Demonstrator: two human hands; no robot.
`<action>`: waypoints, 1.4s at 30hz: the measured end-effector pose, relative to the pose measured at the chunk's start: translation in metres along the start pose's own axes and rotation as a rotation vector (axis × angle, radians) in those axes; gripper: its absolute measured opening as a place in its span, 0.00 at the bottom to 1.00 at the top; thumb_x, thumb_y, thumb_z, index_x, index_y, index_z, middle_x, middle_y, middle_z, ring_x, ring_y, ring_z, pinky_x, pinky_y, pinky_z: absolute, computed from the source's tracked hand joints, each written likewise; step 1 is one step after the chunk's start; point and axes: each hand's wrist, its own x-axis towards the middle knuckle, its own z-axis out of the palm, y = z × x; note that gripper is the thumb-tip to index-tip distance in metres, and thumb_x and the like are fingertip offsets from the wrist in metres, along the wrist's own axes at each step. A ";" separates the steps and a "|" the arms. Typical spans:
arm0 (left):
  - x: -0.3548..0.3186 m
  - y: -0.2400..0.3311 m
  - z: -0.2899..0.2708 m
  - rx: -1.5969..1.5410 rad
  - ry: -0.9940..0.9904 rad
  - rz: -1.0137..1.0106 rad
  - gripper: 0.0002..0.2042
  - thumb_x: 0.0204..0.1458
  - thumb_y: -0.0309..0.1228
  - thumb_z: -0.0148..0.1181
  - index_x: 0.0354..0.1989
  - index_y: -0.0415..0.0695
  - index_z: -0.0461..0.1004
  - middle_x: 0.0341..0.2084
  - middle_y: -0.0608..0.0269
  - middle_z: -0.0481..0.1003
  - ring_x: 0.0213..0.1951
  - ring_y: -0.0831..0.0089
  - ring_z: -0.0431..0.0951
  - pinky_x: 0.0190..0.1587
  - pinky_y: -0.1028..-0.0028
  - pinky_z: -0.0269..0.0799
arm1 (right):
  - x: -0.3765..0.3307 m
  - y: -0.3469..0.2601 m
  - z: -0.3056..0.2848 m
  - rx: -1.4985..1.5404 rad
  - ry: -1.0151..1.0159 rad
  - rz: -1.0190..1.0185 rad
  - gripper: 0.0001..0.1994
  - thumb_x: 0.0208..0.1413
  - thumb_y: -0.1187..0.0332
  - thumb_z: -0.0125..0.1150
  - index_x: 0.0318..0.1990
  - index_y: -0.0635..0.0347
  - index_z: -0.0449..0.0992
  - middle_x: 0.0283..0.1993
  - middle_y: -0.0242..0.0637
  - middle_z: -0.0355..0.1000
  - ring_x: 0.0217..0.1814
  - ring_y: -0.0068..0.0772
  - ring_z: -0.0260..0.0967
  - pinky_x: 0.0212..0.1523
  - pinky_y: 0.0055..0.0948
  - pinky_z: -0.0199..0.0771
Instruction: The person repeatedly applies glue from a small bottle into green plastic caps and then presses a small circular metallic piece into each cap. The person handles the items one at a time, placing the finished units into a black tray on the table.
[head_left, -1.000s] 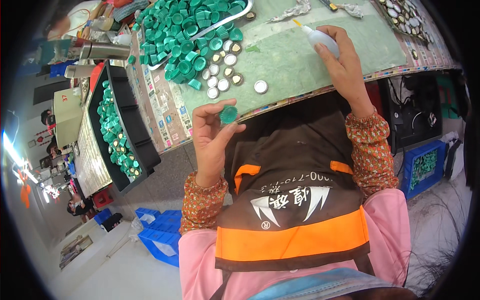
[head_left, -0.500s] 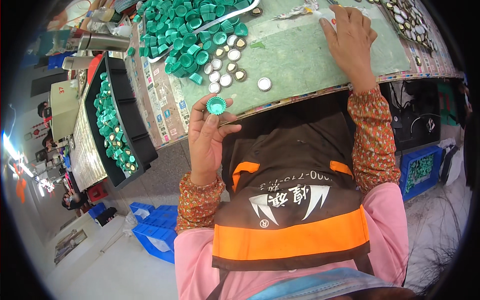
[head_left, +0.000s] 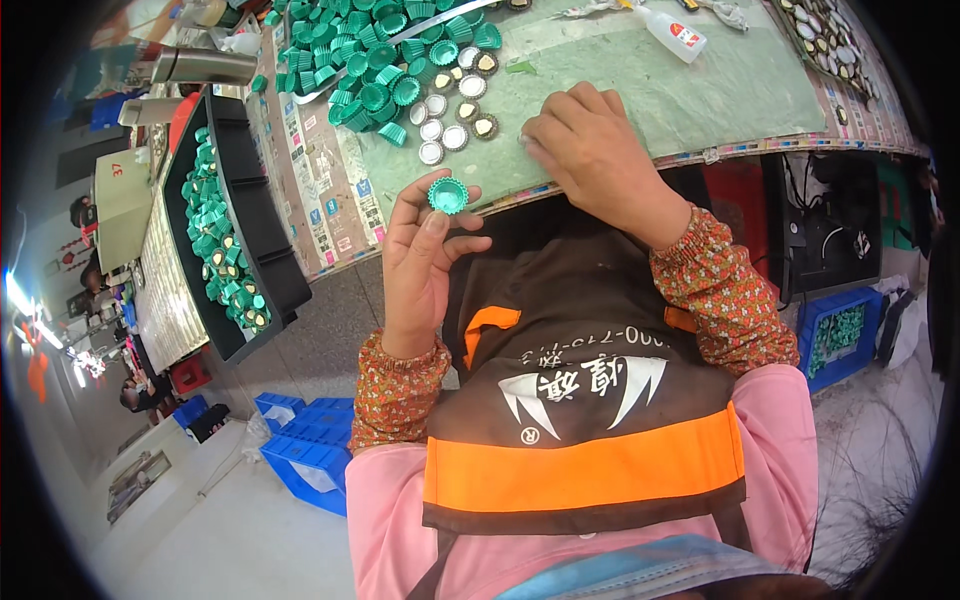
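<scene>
My left hand [head_left: 420,265] pinches a green fluted cap [head_left: 447,196] between thumb and fingers, its hollow side facing up, just off the table's front edge. My right hand [head_left: 590,160] rests low over the green mat [head_left: 740,100], fingers curled and drawn together. The mat under its fingertips is hidden, so what they hold, if anything, does not show. Between the hands and the heap lie several small dark-rimmed caps [head_left: 455,137] with white or cream faces. A big heap of green fluted caps [head_left: 375,97] spills out of a tray behind them.
A white squeeze bottle [head_left: 672,36] lies at the back. Far right is a tray of dark-rimmed caps [head_left: 830,45]. A black bin [head_left: 265,250] with green caps stands left of the table. Blue crates [head_left: 310,450] sit on the floor.
My right hand has come left and nearer from the squeeze bottle, which now shows, to where a lone white-faced cap lay. That cap is now out of sight. The left hand keeps its green cap.
</scene>
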 end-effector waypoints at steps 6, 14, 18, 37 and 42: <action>-0.008 -0.002 -0.002 -0.076 0.007 -0.064 0.22 0.67 0.31 0.48 0.67 0.36 0.59 0.54 0.46 0.73 0.47 0.69 0.79 0.46 0.68 0.84 | -0.004 0.014 -0.019 0.200 -0.015 0.193 0.05 0.56 0.72 0.60 0.40 0.59 0.76 0.36 0.37 0.71 0.42 0.44 0.66 0.44 0.40 0.65; -0.006 -0.004 0.001 -0.105 -0.013 -0.105 0.24 0.67 0.32 0.49 0.68 0.35 0.58 0.53 0.46 0.74 0.48 0.69 0.79 0.47 0.68 0.84 | -0.015 0.021 -0.038 -0.110 0.012 0.185 0.07 0.54 0.73 0.60 0.40 0.58 0.74 0.36 0.37 0.71 0.44 0.45 0.67 0.44 0.42 0.66; -0.005 -0.002 0.005 -0.097 -0.017 -0.115 0.24 0.67 0.33 0.49 0.68 0.34 0.58 0.52 0.46 0.74 0.48 0.69 0.79 0.47 0.68 0.84 | -0.017 0.019 -0.036 -0.049 -0.007 0.191 0.07 0.53 0.72 0.62 0.40 0.57 0.74 0.37 0.37 0.70 0.44 0.45 0.66 0.44 0.42 0.65; -0.005 -0.005 0.009 -0.227 -0.069 -0.215 0.28 0.67 0.35 0.51 0.71 0.35 0.54 0.53 0.48 0.73 0.46 0.70 0.77 0.45 0.70 0.83 | -0.019 0.008 -0.018 0.021 0.028 0.221 0.11 0.51 0.69 0.65 0.41 0.57 0.72 0.39 0.37 0.68 0.44 0.44 0.65 0.43 0.42 0.64; -0.003 -0.012 0.009 -0.340 -0.123 -0.237 0.29 0.66 0.34 0.52 0.71 0.36 0.54 0.54 0.48 0.72 0.46 0.69 0.77 0.45 0.70 0.83 | -0.013 -0.018 -0.039 0.282 -0.034 0.172 0.12 0.49 0.72 0.64 0.42 0.58 0.71 0.39 0.39 0.68 0.44 0.46 0.65 0.44 0.43 0.64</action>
